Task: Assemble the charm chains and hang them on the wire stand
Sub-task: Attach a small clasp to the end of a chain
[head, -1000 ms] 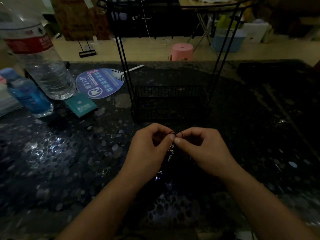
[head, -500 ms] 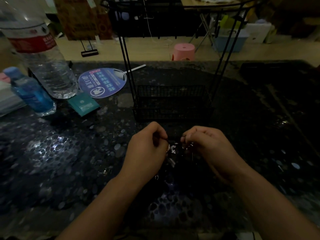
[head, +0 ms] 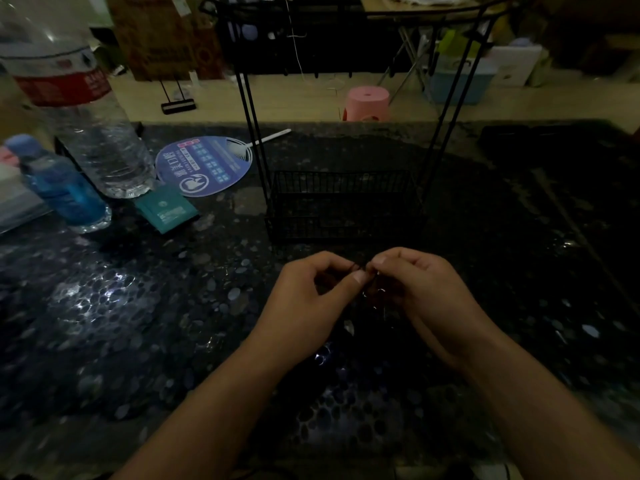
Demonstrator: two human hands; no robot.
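The charm chain point(head: 367, 292) hangs between both hands, just above the dark table point(head: 138, 323) in front of the wire stand point(head: 341, 202). The left hand point(head: 311, 299) pinches its thin dark loop and the right hand point(head: 419, 289) pinches it from the other side, fingers curled. Assembly looks underway; nothing I can make out hangs on the stand, so hanging seems left

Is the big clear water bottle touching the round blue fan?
Cannot tell. In the head view the water bottle base overlaps the blue fan edge, hiding any contact or gap.
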